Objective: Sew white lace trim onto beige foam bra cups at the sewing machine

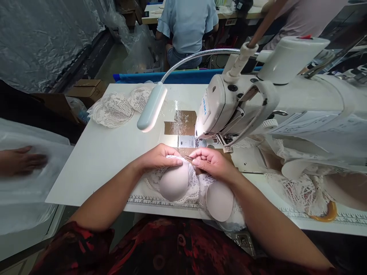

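A pale bra with two padded cups [174, 184] and white lace trim lies at the near edge of the white sewing table [100, 152]. My left hand [159, 157] presses on the top of the left cup, fingers curled together. My right hand [212, 162] pinches the lace at the bra's centre, and a thin brownish strip or tool [188, 157] shows between the two hands. Both hands sit just in front of the needle area of the white sewing machine [218, 110].
A gooseneck lamp [151, 108] lights the table. Lace cups [114, 109] lie at the far left, more lace pieces [304, 187] under the machine at right. Another person's hand [21, 160] rests on plastic at left. A seated person [187, 26] works behind. Cardboard boxes [86, 89] stand beside the table.
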Motion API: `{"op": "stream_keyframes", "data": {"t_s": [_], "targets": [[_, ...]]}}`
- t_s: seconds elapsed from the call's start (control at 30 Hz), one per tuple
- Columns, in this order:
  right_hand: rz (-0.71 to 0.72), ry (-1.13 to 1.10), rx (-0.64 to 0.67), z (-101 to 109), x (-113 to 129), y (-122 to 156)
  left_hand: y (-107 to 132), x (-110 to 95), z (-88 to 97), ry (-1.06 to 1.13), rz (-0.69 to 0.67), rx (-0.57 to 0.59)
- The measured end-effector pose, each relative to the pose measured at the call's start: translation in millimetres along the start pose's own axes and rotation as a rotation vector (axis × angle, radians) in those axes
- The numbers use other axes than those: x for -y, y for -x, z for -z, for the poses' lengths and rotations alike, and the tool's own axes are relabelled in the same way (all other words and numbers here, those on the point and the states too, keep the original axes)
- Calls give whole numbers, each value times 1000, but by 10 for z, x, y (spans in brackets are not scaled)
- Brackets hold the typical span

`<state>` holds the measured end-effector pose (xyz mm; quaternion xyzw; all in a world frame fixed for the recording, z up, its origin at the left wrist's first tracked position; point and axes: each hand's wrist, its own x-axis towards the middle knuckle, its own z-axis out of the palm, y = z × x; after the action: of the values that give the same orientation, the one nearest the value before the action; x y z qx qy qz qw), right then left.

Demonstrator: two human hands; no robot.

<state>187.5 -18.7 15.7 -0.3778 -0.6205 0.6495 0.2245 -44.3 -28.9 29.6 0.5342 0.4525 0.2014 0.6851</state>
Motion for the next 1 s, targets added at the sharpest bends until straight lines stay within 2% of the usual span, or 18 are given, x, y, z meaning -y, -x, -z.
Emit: {"op": "stream_keyframes", "data": {"t_s": [0.2, 0.4, 0.63, 0.7, 0.77, 0.87, 1.0], "targets": [[101, 81, -10, -102, 30, -43, -35, 35, -37, -8, 6, 14], [121, 137, -49, -111, 19, -52, -44, 29, -55, 24, 18, 33], [22, -31, -73, -99, -12, -47, -39, 32, -52, 33, 29, 29], [17, -17, -79, -83, -1, -46, -33, 36, -52, 29, 26, 24], [12, 62, -79, -38, 31, -29, -26, 40, -53, 35, 18, 16], [-11, 319, -108, 97, 122, 72, -9, 46, -49, 42, 6, 18], [-123, 648, -135, 331, 207, 385, 24, 53, -19, 34, -21, 71]]}}
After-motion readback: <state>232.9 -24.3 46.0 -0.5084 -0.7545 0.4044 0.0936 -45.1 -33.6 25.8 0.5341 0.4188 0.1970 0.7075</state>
